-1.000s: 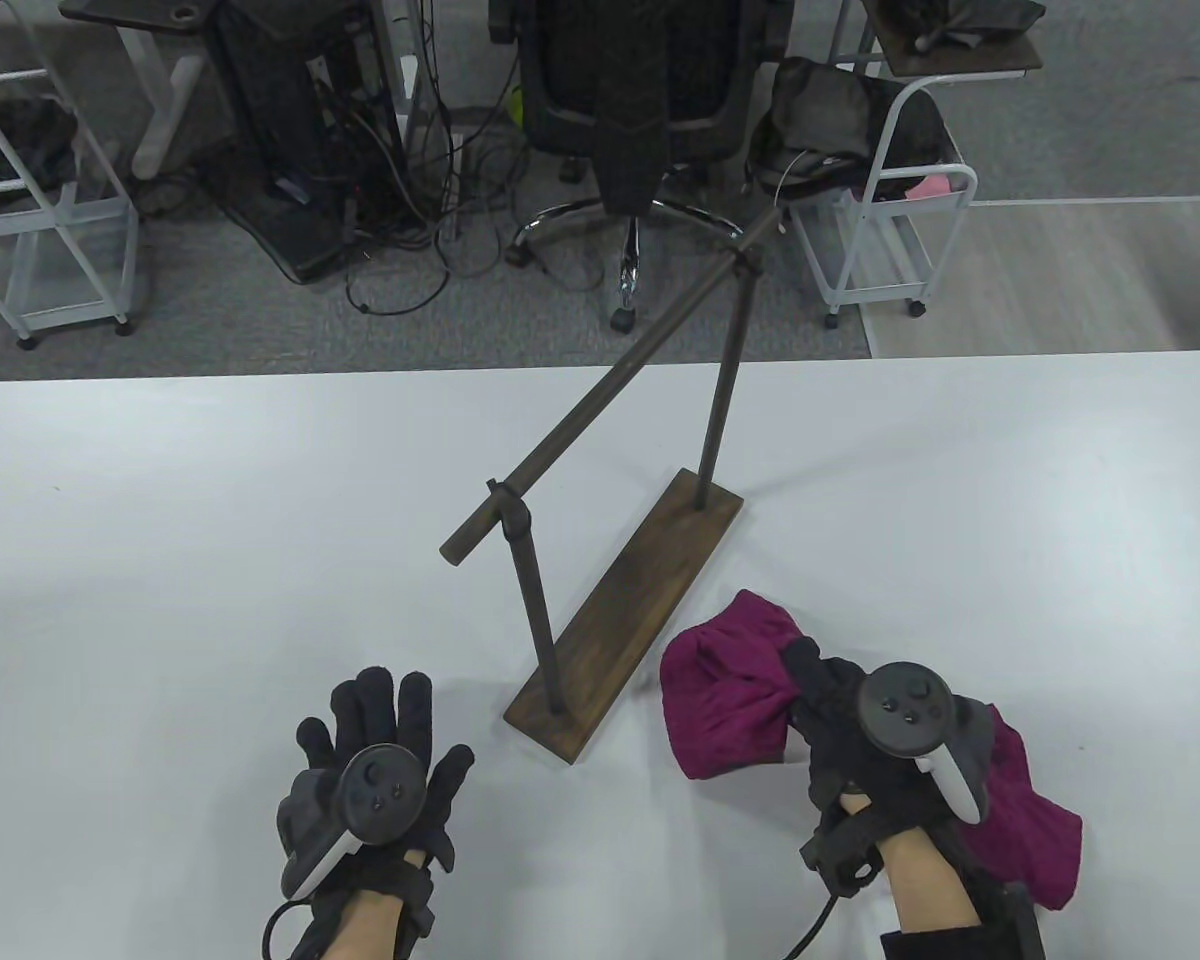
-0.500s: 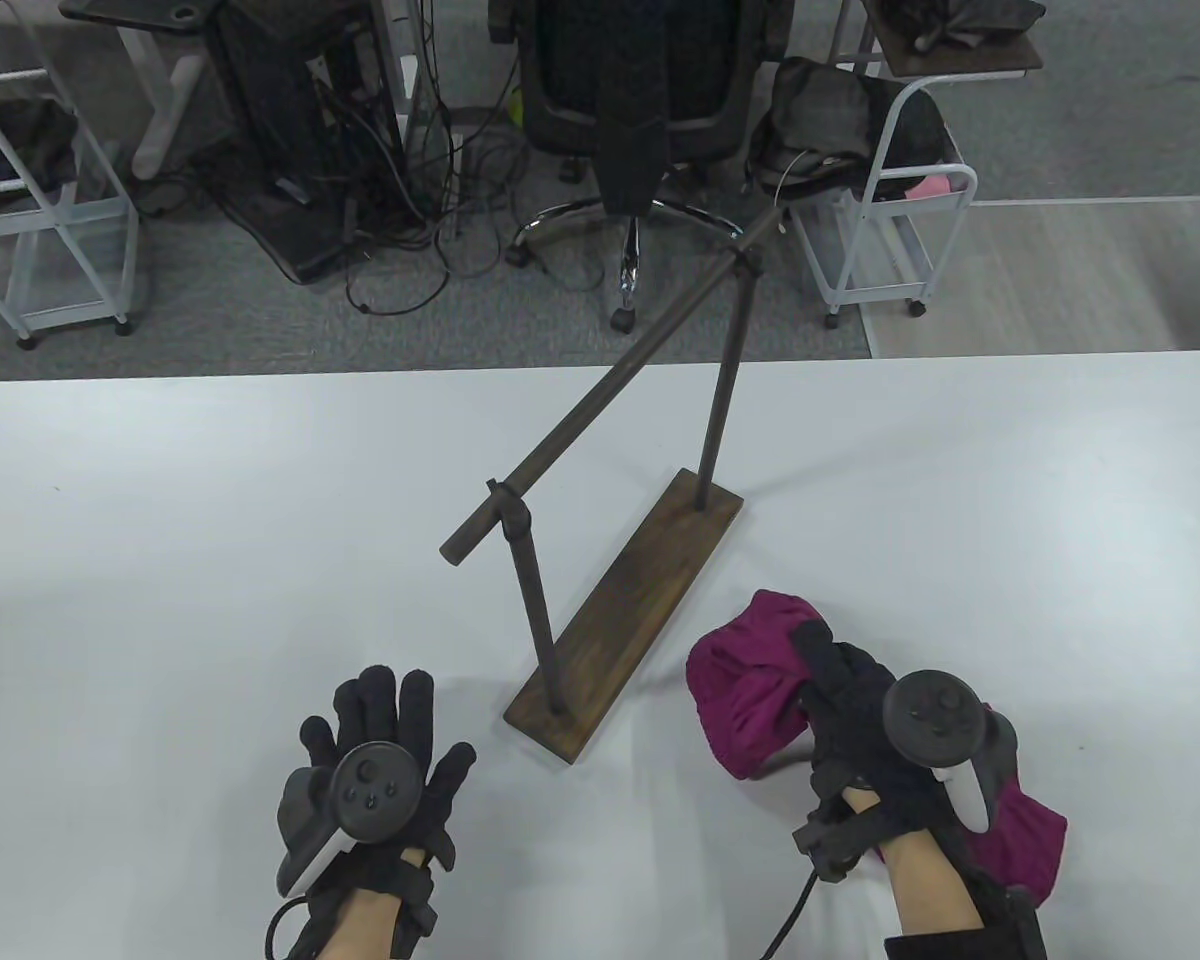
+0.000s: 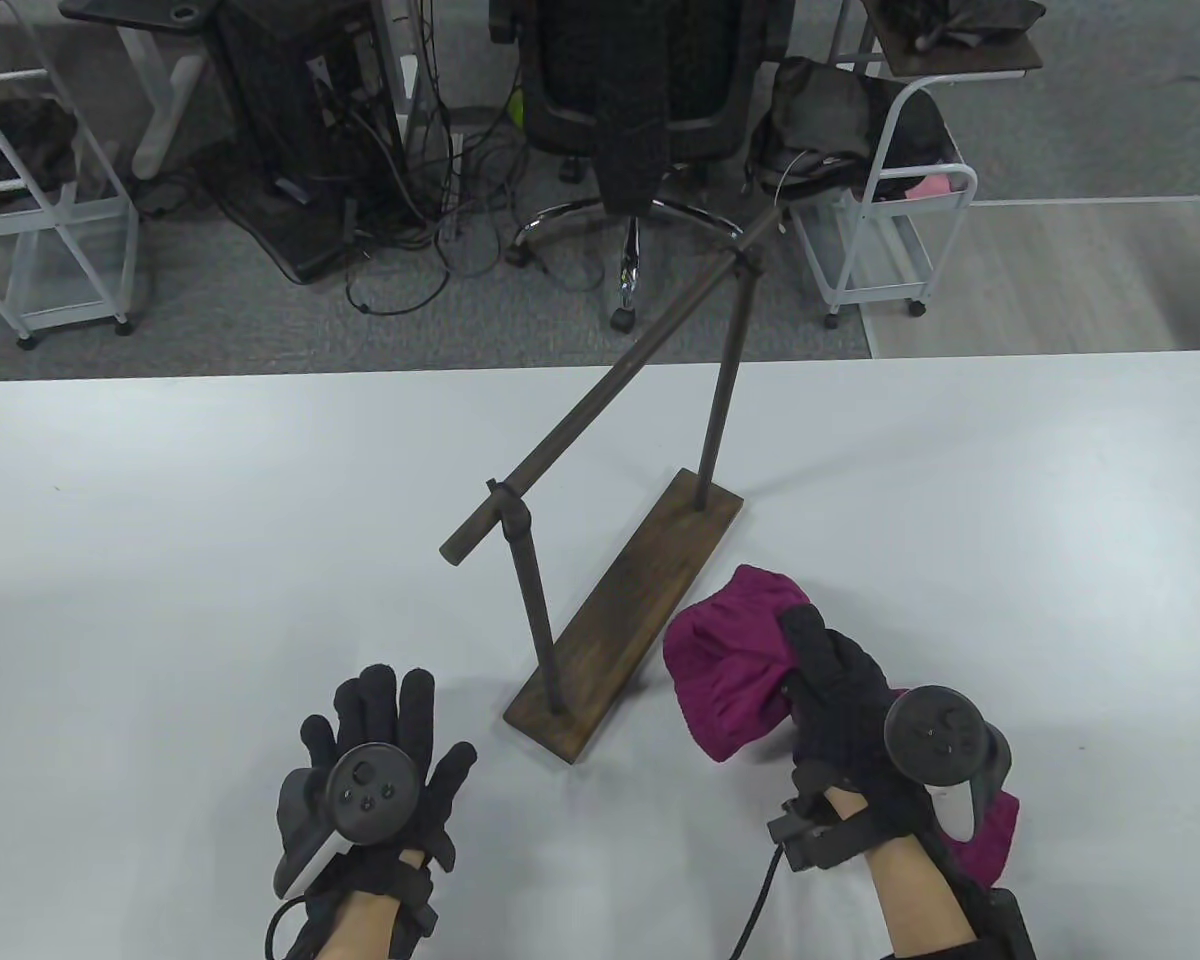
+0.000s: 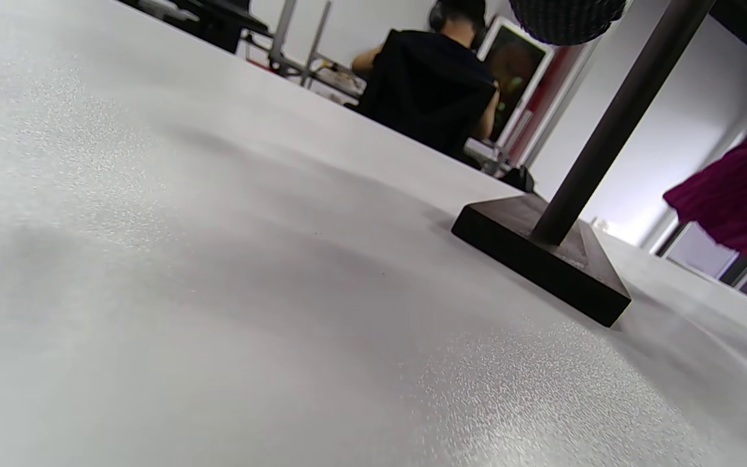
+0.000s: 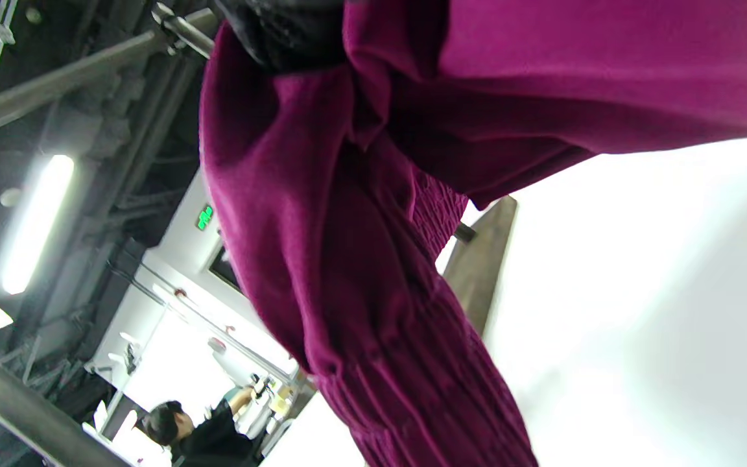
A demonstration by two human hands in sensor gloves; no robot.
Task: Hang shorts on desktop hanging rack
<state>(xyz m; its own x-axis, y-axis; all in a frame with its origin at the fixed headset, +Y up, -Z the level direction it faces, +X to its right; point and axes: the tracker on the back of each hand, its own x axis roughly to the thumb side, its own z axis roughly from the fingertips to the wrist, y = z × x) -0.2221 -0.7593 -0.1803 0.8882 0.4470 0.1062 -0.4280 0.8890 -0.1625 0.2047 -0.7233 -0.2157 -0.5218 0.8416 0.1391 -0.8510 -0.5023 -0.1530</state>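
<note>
The magenta shorts [image 3: 730, 660] are bunched in my right hand [image 3: 830, 680], which grips them and holds them off the white table, just right of the rack's near end. They fill the right wrist view [image 5: 373, 259] and show at the right edge of the left wrist view [image 4: 736, 194]. The dark wooden hanging rack [image 3: 620, 610] stands mid-table; its bar [image 3: 610, 380] runs from near left to far right, bare. My left hand [image 3: 390, 740] lies flat on the table, fingers spread, empty, left of the rack's base [image 4: 542, 259].
The white table [image 3: 210, 560] ends at its far edge, with an office chair [image 3: 640, 90], white carts [image 3: 880, 230] and cables on the floor beyond. The rack's near post [image 3: 535, 610] stands between my hands.
My right hand has lifted the shorts higher and drawn more cloth off the table, shifting slightly left toward the rack. My left hand has stayed flat in place.
</note>
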